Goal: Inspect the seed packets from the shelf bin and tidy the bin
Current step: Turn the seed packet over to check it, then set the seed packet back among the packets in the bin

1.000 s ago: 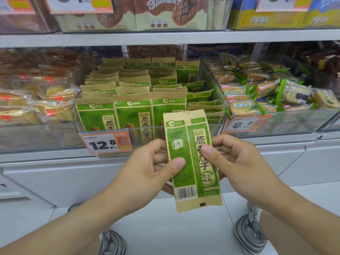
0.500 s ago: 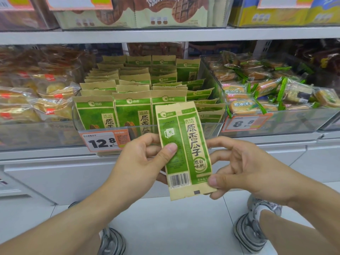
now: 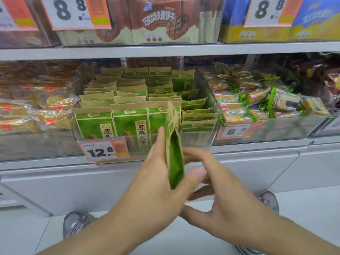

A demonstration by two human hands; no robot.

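My left hand [image 3: 156,183] grips a green and tan seed packet [image 3: 174,146], turned edge-on toward me, with the thumb on its near face. The packet stands upright in front of the clear shelf bin [image 3: 198,142]. The bin holds several rows of matching seed packets [image 3: 128,107]; those on its right side lie slumped flat. My right hand [image 3: 217,205] hovers just right of the packet with fingers spread and relaxed; it holds nothing that I can see.
A 12.8 price tag [image 3: 104,150] hangs on the bin's front. A clear bin of green-wrapped biscuits [image 3: 257,105] stands to the right, bagged pastries [image 3: 36,111] to the left. An upper shelf [image 3: 165,50] carries boxed snacks. My shoes [image 3: 77,223] stand on the white floor.
The packet has turned from facing me to edge-on. My right hand has let go of its lower edge and drawn back; my left hand alone holds it now.
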